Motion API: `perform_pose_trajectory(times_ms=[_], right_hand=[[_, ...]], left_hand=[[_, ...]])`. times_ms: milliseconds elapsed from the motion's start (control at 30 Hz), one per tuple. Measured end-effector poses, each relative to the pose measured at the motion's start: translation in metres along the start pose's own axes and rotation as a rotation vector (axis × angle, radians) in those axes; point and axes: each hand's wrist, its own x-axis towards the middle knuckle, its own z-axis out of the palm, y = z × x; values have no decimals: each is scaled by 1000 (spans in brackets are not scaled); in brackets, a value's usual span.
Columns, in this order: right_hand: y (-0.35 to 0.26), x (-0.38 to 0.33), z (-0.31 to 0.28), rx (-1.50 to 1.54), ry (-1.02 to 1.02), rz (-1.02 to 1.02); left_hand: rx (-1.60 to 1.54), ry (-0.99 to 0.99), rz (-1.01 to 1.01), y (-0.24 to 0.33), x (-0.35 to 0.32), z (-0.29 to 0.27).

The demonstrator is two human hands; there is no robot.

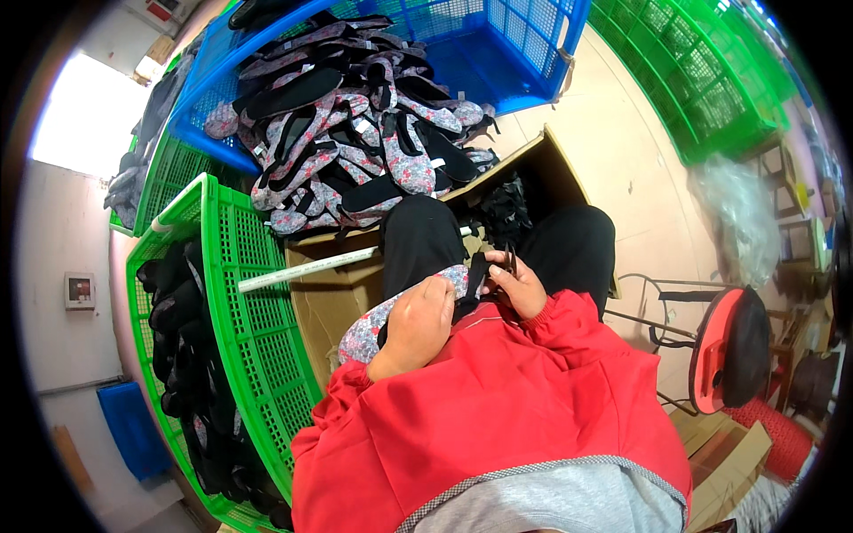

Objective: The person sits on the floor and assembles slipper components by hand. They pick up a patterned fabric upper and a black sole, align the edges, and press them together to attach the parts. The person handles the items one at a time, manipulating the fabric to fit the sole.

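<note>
A floral fabric shoe [360, 336] with black trim lies across my lap. My left hand [416, 322] is closed round it, with the back of the hand upward. Close by, my right hand [520, 286] grips a small dark pointed tool [510, 258] that looks like thread snips. A strip of black trim [477, 269] stands up between the two hands, near the right fingertips. The shoe's far side is partly hidden by my left hand and the red garment.
Past my knees, similar floral shoes [404, 160] are heaped at a blue crate [524, 75]. A green crate [258, 302] of dark shoes stands left. A cardboard box [560, 164] holding black scraps and a white pipe [311, 268] are by my legs. A round stool [711, 351] stands right.
</note>
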Motion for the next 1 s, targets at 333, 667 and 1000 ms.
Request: perform_pose_trajectory(times_ms=[333,667,1000], right_hand=[[-6,-1,1,-25,-2,30],[-8,-2,9,-231,83,-211],[-31,-24,49,-758,-156,-349]], left_hand=[[-126,123,-96,-2,11,-7],[-156,124,-115,-7,16,-6],[-138,49,-65,-16,9,-1]])
